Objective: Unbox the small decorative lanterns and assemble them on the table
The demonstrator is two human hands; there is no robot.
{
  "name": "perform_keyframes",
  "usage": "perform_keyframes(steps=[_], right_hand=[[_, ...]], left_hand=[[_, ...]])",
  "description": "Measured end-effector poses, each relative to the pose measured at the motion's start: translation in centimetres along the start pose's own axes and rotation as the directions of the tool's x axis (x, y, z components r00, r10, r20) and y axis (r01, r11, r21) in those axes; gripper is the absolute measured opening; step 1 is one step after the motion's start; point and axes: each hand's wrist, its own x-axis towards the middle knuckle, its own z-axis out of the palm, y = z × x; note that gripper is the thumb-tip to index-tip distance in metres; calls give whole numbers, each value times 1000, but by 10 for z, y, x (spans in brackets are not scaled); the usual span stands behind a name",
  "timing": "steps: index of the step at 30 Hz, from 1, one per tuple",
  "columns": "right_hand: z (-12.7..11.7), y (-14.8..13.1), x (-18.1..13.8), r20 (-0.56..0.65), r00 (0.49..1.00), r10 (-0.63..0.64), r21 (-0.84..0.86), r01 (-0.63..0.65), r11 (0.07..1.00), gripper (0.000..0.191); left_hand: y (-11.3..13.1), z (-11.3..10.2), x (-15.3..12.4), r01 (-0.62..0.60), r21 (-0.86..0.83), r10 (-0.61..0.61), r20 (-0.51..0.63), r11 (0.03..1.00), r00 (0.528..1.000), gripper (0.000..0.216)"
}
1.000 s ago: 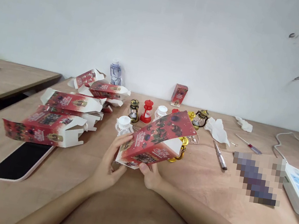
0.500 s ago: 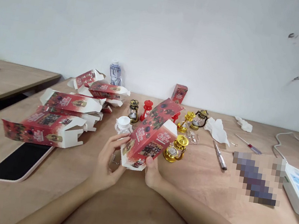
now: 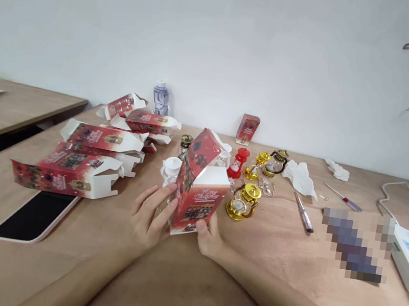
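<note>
Head view: forearms (image 3: pixel 274 299) angled in from below, converging on the red box (image 3: pixel 200 209), roughly upright, top flap (image 3: pixel 200 153) raised, left of the front gold lantern (image 3: pixel 245 201). Right grip (image 3: pixel 211 239) clasped its lower right, thumb (image 3: pixel 202 227) on the printed front; left grip (image 3: pixel 152 219) held it, fingers (image 3: pixel 164 209) against the left face. Base touching counter (image 3: pixel 183 289): couldn't tell

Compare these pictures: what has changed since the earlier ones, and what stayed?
The open Christmas box has turned from leaning right to nearly upright, its long flap swinging left. The left hand and right hand still hold it. The smartphone and gold lanterns stayed put.
</note>
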Motion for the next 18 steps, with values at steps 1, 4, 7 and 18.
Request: perform_keyframes(steps=[1,4,7,18], right_hand=[[0,1,0,14,1000,8,18,-8,1000,52],[1,3,0,22,999,26,61,-27,998,51],[1,3,-2,-3,999,43,63,-43,997,49],[10,11,-9,-225,935,274,309,-198,930,57]], left_hand=[[0,0,0,-12,-10,12,24,1000,1000,66],[-2,-2,0,-42,-77,50,103,996,993,64],[-4,-5,4,-71,-129,94,180,989,979,70],[-8,-9,9,-112,-247,191,328,963,925,63]])
